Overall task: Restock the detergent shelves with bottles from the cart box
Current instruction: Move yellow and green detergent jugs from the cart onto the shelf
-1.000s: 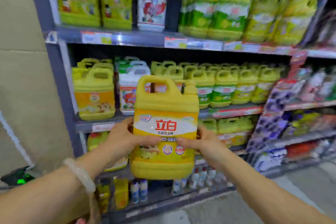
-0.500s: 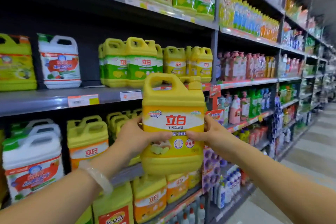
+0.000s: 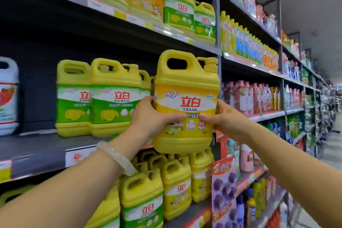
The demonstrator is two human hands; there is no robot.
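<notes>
While you face the long run of shelving (image 3: 114, 29), its dark shelves fill the view from left to right and carry rows of detergent. On the middle shelf (image 3: 37, 146) stand two green-labelled jugs (image 3: 100, 98) side by side, upright, with a white jug (image 3: 8, 96) well apart at the far left edge. Above them, the top shelf (image 3: 140, 22) holds orange-labelled and green-labelled jugs. Below, the lower shelf (image 3: 190, 213) is packed with more yellow jugs (image 3: 175, 189), handles up. Further right, past the grey upright (image 3: 219, 46), stand narrower bottles in yellow, blue and pink (image 3: 248, 46).

You hold the yellow jug (image 3: 187, 102) upright in the air between both hands, in front of the middle shelf's right end, just beside the green-labelled jugs; its base is at about the level of that shelf's edge and not plainly set down. Its handle is at the top and its cap at the upper right.

Your left hand (image 3: 148, 116) has its grip on the jug's left side, thumb curled across the label. Your right hand (image 3: 224, 118) has its grip on the right side, thumb likewise pressed onto the front. A pale bangle (image 3: 116, 157) sits on your left wrist.
</notes>
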